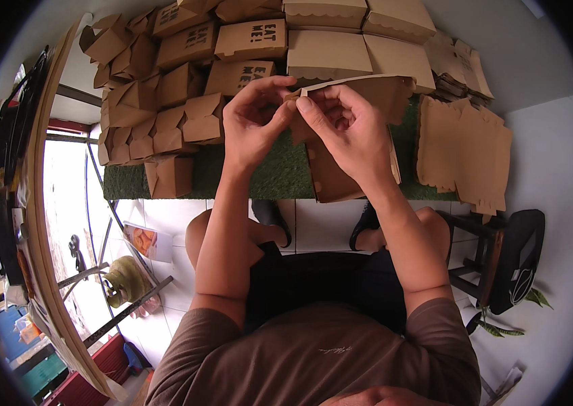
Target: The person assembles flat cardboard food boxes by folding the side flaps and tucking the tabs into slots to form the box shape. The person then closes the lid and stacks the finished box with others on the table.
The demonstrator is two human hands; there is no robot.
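Working at one corner of the half-folded brown cardboard box point(388, 98), your bare left hand point(254, 125) and right hand point(353, 132) meet with thumbs close together, each grip pinched on the card; the fingers hide the exact fold. The box sits over the worktop covered in green artificial turf point(276, 170), between the piled folded brown cardboard boxes point(192, 122) on your left and the flat stack of brown cardboard blanks point(466, 145) on your right. Line up the meeting edges before pressing, back the wall with your fingers, and push gently: forced card probably creases or tears.
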